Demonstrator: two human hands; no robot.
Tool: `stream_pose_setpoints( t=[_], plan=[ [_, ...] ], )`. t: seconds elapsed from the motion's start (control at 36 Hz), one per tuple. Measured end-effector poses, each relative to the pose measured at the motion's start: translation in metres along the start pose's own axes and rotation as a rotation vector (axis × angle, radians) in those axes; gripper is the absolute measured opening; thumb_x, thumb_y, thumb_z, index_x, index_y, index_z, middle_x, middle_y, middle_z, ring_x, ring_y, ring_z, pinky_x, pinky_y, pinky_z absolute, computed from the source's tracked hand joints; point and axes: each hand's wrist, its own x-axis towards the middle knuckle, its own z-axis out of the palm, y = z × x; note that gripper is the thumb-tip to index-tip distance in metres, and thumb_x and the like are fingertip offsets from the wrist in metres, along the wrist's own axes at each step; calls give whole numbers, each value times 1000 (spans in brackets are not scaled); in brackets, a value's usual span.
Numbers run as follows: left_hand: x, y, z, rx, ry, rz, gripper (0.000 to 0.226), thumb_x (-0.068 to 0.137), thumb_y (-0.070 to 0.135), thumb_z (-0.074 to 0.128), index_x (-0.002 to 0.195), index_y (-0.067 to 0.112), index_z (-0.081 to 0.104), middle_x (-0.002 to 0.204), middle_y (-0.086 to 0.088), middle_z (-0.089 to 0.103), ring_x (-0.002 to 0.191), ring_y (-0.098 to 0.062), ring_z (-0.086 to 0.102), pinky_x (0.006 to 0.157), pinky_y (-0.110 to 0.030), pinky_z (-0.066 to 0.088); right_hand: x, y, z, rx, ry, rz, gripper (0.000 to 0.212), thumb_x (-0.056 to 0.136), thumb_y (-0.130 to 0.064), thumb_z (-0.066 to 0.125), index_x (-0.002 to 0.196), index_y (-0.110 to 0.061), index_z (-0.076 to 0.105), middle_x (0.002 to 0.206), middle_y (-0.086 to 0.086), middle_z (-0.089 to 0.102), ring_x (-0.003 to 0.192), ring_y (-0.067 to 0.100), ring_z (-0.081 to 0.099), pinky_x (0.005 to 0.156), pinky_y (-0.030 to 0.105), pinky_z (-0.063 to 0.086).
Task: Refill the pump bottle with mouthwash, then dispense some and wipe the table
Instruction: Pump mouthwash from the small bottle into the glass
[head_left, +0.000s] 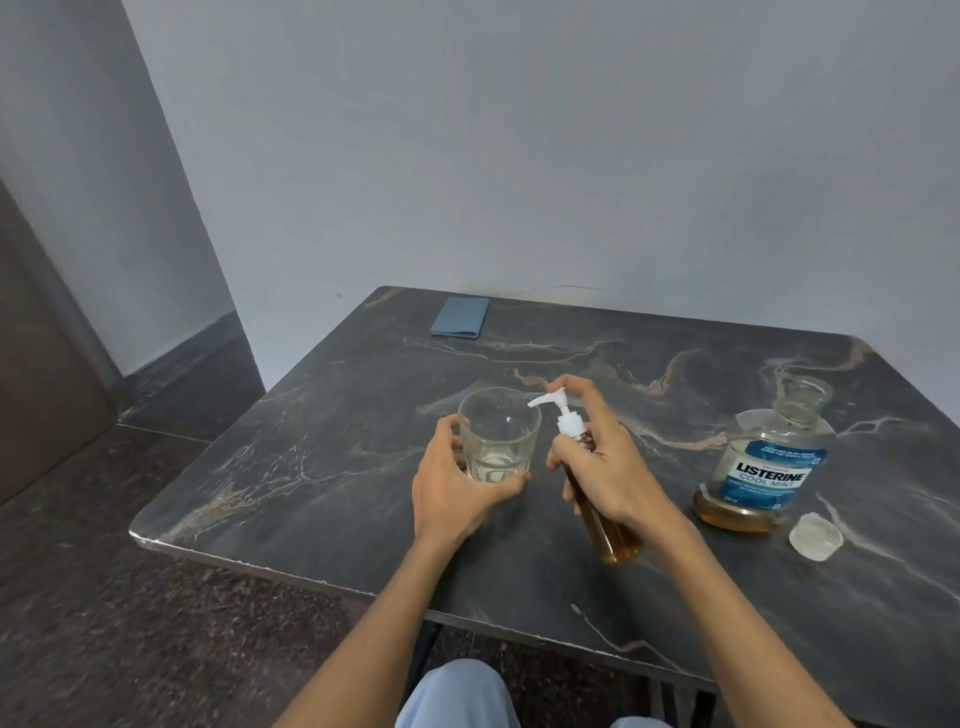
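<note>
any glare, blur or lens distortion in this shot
Head view: soft, even light, faint shadows; small highlights on the drinking glass and Listerine bottle. Wide-angle bend curves the table edges and tilts the wall corner. Mild overall softness; the bottle's large lettering stays readable.

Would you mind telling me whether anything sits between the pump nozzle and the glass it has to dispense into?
Nothing visible does. The pump bottle, in the right hand, has its nozzle right at the rim of the glass, which the left hand steadies.
</note>
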Motion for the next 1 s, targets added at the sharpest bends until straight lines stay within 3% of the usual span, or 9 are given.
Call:
stream_pose_setpoints(
  t=[0.22, 0.33, 0.53, 0.69, 0.81, 1.0],
  plan=[
    [0, 1, 0, -14, 2, -6, 77, 40, 59, 81, 102, 52, 37, 92, 25, 59, 81, 9, 58, 64, -13, 45, 2, 9, 6, -14, -48, 33, 55, 79, -7, 46, 118, -45, 39, 67, 1, 58, 44, 21, 56, 41, 41, 51],
    [1, 1, 0, 12, 8, 7, 76, 41, 61, 82, 99, 60, 33, 89, 30, 56, 86, 20, 52, 56, -6, 42, 4, 8, 10, -4, -40, 24, 50, 79, -7, 46, 114, -42, 40, 66, 0, 58, 42, 21, 54, 37, 36, 49],
    [0, 2, 0, 13, 22, 4, 73, 42, 63, 80, 99, 61, 36, 88, 31, 56, 87, 20, 51, 58, -7, 39, 10, 5, 13, -5, -4, -10, 40, 81, -8, 45, 105, -40, 40, 65, -4, 59, 42, 16, 53, 39, 27, 46],
    [0, 3, -1, 17, 17, 10, 71, 43, 62, 80, 99, 59, 36, 89, 31, 57, 89, 20, 51, 58, -6, 40, 11, 5, 16, 31, -5, -22, 53, 80, -7, 45, 115, -47, 39, 63, 0, 60, 42, 18, 55, 39, 27, 47],
    [-1, 5, -2, 17, 10, 40, 69, 45, 60, 80, 99, 59, 37, 97, 44, 52, 92, 22, 49, 65, -12, 45, 11, 7, 14, 22, -28, -9, 53, 82, -7, 45, 116, -46, 38, 64, -6, 61, 42, 16, 55, 40, 29, 48],
    [-1, 4, -2, 38, -35, 31, 71, 45, 57, 78, 103, 49, 38, 97, 27, 56, 91, 1, 58, 76, -28, 53, 10, 6, 13, 21, -35, 2, 42, 80, -10, 46, 106, -42, 40, 65, 0, 60, 42, 19, 54, 38, 34, 48]
  ],
)
